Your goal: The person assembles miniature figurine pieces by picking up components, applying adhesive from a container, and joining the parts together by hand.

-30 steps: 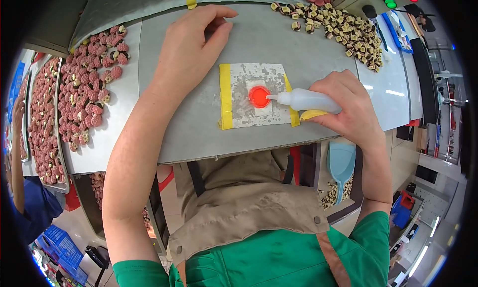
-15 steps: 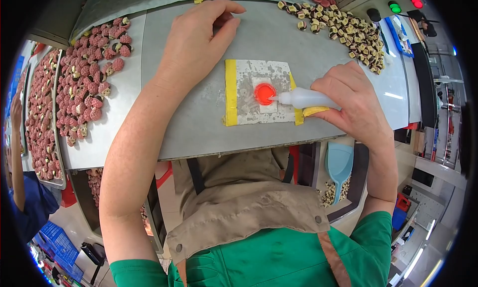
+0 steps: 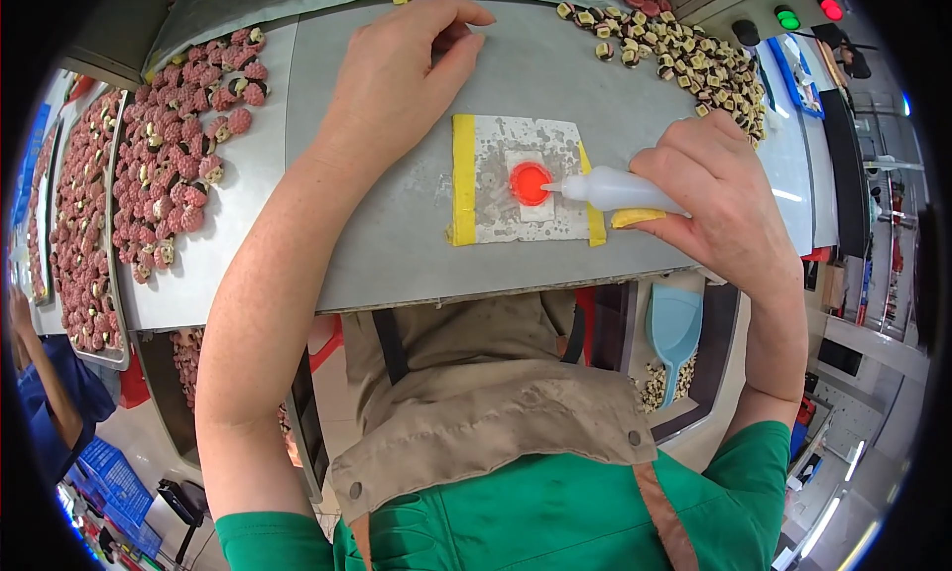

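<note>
My right hand (image 3: 709, 189) is closed around a translucent white squeeze bottle (image 3: 625, 191), held nearly level with its nozzle pointing left. The nozzle tip is at the right side of a small round red piece (image 3: 531, 183); whether it touches cannot be made out. A yellow finger cover (image 3: 638, 217) is on my right thumb. Under the red piece lies a grey-speckled white sheet (image 3: 491, 143), fixed with yellow tape (image 3: 463, 179) at both sides. My left hand (image 3: 412, 60) hovers over the far left of the worktop, fingers loosely bent, thumb apart, with nothing visible in it.
Pink bumpy pieces (image 3: 164, 165) cover the left part of the metal worktop (image 3: 392, 259); more fill a tray (image 3: 89, 234). Small cream-and-dark cubes (image 3: 684, 51) lie far right. Below the edge, a blue scoop (image 3: 676, 323) sits in a bin. Another person's arm (image 3: 48, 373) shows at left.
My right hand and the bottle have shifted slightly right and away from me. The left hand keeps its pose. At far left, the other person's arm has lowered.
</note>
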The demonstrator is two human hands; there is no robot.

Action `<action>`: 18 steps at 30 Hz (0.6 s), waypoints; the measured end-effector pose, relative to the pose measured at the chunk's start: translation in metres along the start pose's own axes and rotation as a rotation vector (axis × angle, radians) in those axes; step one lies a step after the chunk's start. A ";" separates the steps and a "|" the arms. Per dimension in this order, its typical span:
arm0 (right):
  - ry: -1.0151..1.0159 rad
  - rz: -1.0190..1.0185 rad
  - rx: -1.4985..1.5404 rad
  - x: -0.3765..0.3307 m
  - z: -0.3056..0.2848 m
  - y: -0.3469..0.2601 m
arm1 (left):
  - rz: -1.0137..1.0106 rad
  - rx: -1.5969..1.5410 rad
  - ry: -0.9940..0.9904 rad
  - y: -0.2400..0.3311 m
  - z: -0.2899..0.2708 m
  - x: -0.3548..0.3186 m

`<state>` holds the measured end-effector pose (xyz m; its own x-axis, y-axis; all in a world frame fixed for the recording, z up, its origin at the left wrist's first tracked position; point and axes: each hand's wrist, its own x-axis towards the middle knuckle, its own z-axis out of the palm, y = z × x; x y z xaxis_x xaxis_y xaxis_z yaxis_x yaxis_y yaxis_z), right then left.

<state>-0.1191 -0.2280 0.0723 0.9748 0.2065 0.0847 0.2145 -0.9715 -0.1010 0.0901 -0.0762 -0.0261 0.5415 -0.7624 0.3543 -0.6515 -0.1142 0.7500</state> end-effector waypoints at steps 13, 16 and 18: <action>-0.021 0.006 0.023 -0.001 0.005 -0.001 | 0.061 -0.009 0.035 -0.002 -0.003 0.003; 0.071 0.119 0.094 -0.017 0.016 0.006 | 0.092 -0.022 0.070 0.003 -0.005 0.006; 0.180 0.343 0.469 -0.033 0.025 0.011 | 0.101 -0.025 0.071 0.008 -0.006 0.007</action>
<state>-0.1477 -0.2429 0.0431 0.9763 -0.1717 0.1320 -0.0658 -0.8158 -0.5746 0.0915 -0.0785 -0.0144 0.5107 -0.7221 0.4666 -0.6914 -0.0224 0.7222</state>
